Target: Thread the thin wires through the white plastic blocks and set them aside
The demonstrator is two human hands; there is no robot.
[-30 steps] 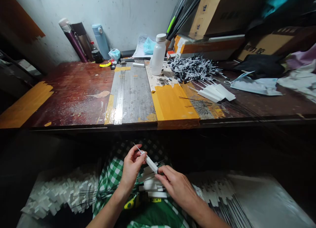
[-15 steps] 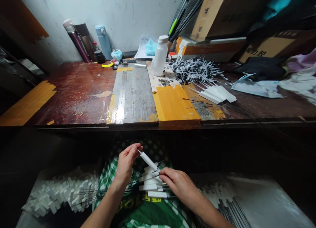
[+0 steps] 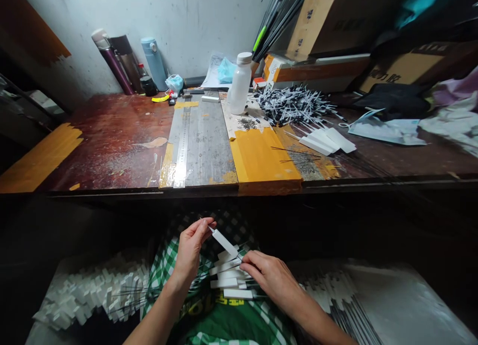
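My left fingers point(image 3: 203, 225) pinch the thin tip at the far-left end of a white block point(image 3: 225, 243), my right fingers point(image 3: 252, 261) grip at the thin dark rod on its near-right end, so the block sits slanted between my hands, nearer than the desk point(image 3: 119, 136). More white blocks point(image 3: 238, 294) lie just below on green checked cloth point(image 3: 170, 260), heap of white pieces point(image 3: 82, 292) left, rodded bundle point(image 3: 349, 312) right. Up on the desk: ruler point(image 3: 182, 151) left of the yellow tape point(image 3: 265, 156), white-capped bottle point(image 3: 240, 91) far side, black-and-white sticks point(image 3: 298, 105) right of it.
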